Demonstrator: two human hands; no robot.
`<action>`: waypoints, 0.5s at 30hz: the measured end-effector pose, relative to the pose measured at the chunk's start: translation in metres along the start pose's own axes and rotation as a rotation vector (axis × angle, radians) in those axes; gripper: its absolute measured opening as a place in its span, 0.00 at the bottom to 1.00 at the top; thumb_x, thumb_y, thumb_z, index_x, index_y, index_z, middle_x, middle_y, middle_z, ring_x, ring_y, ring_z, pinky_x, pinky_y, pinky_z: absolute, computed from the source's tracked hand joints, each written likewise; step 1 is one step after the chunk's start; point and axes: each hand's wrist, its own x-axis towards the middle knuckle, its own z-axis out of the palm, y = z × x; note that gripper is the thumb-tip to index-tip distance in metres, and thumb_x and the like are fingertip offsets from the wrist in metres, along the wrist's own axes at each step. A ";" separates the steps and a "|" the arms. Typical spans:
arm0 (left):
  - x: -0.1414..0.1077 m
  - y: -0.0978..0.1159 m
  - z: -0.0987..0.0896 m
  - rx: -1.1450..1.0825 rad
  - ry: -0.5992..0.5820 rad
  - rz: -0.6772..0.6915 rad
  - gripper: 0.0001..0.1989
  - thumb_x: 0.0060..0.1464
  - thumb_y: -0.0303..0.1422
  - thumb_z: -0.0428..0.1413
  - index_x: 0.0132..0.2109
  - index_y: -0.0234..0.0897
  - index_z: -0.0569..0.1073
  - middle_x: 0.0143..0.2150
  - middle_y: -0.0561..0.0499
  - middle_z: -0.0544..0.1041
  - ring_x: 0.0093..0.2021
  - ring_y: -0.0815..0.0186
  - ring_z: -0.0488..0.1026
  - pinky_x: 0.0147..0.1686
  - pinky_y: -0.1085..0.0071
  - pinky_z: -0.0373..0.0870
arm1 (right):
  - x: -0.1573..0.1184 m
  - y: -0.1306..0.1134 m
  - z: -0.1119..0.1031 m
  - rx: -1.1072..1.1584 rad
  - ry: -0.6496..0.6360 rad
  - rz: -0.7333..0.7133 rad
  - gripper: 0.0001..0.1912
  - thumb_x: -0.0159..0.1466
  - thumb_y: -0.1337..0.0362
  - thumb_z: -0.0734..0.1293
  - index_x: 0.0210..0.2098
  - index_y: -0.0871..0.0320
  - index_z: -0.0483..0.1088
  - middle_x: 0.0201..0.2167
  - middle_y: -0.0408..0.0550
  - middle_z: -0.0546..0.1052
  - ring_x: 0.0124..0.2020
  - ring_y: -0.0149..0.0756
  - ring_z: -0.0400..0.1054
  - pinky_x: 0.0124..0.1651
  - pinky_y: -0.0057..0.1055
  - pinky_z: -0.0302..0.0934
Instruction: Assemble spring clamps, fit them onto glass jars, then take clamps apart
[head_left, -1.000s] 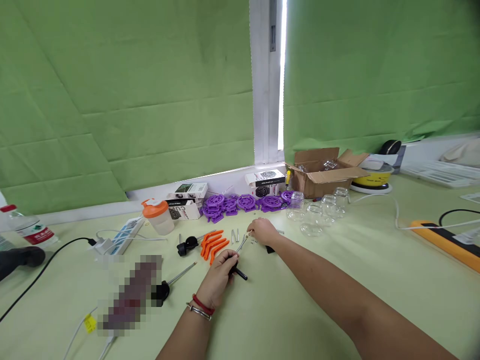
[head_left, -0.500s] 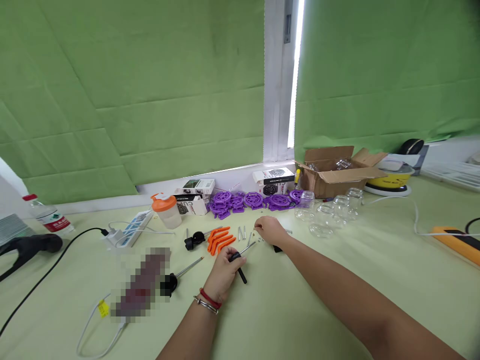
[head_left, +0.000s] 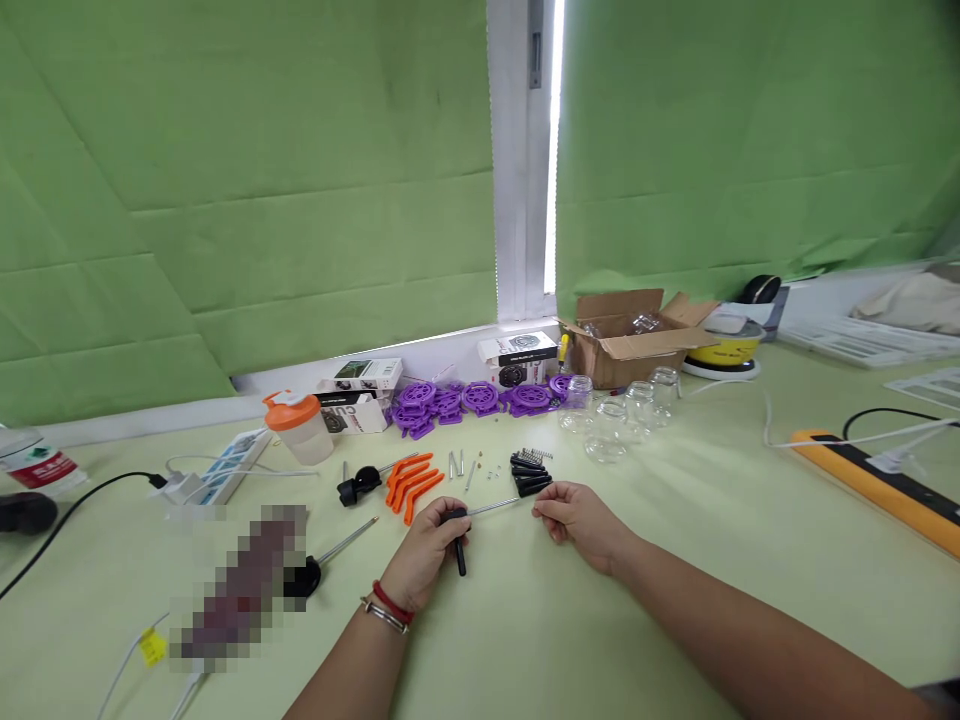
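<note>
My left hand (head_left: 435, 535), with fingers wrapped round it, holds a black plastic part with a thin metal rod (head_left: 493, 507). A short black handle hangs below that hand's fingers. Beyond the rod's tip, my right hand (head_left: 577, 520) is closed in a pinch; whatever is between its fingertips is too small to make out. Just behind the fingertips lie several black handles (head_left: 531, 478) and coil springs (head_left: 536, 455). Orange angled pieces (head_left: 412, 483) and metal pins (head_left: 461, 463) rest behind my left hand. Two similar black parts with rods, one a black rod assembly (head_left: 304, 577), lie to the left.
Purple plastic wheel-like pieces (head_left: 480, 398) line the back, beside printed boxes (head_left: 517, 358). Glass jars (head_left: 606, 440) stand right of centre, before an open cardboard box (head_left: 630, 350). A shaker cup (head_left: 300, 428) and power strip (head_left: 236, 465) are left; an orange-black power strip (head_left: 885, 480) is right.
My right hand has come back from among the small parts toward the rod's tip, uncovering the black handles and springs. My left hand still holds the rod part. The view has shifted right.
</note>
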 end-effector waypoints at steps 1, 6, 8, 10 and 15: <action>0.000 -0.001 0.000 0.017 -0.007 0.004 0.13 0.44 0.34 0.59 0.38 0.36 0.68 0.30 0.55 0.68 0.28 0.72 0.66 0.30 0.74 0.62 | 0.001 0.000 0.000 0.017 0.003 -0.006 0.07 0.48 0.66 0.68 0.25 0.60 0.65 0.15 0.38 0.67 0.15 0.24 0.56 0.20 0.25 0.50; 0.001 -0.002 -0.001 0.109 -0.038 0.060 0.13 0.45 0.36 0.59 0.38 0.37 0.69 0.31 0.54 0.69 0.29 0.71 0.66 0.30 0.75 0.62 | 0.006 0.000 0.003 0.078 -0.024 -0.018 0.10 0.47 0.65 0.69 0.29 0.60 0.67 0.20 0.41 0.71 0.17 0.24 0.58 0.20 0.25 0.52; 0.000 -0.002 -0.001 0.122 -0.058 0.079 0.13 0.45 0.36 0.59 0.38 0.37 0.69 0.31 0.54 0.69 0.29 0.71 0.66 0.32 0.75 0.63 | 0.007 0.001 0.003 0.082 -0.032 -0.024 0.10 0.47 0.64 0.69 0.28 0.61 0.68 0.22 0.43 0.72 0.17 0.24 0.58 0.19 0.25 0.52; -0.001 0.000 0.001 0.117 -0.095 0.084 0.12 0.45 0.36 0.59 0.38 0.37 0.70 0.32 0.53 0.70 0.30 0.71 0.67 0.33 0.74 0.63 | 0.007 0.002 0.003 0.083 -0.033 -0.032 0.11 0.47 0.62 0.70 0.28 0.61 0.68 0.22 0.43 0.72 0.17 0.24 0.58 0.19 0.24 0.52; -0.001 0.000 0.001 0.074 -0.141 0.060 0.11 0.47 0.34 0.58 0.39 0.37 0.69 0.34 0.52 0.72 0.33 0.71 0.68 0.37 0.73 0.64 | 0.006 0.004 0.002 0.065 -0.022 -0.040 0.13 0.48 0.59 0.70 0.28 0.60 0.66 0.23 0.43 0.73 0.17 0.23 0.58 0.20 0.24 0.52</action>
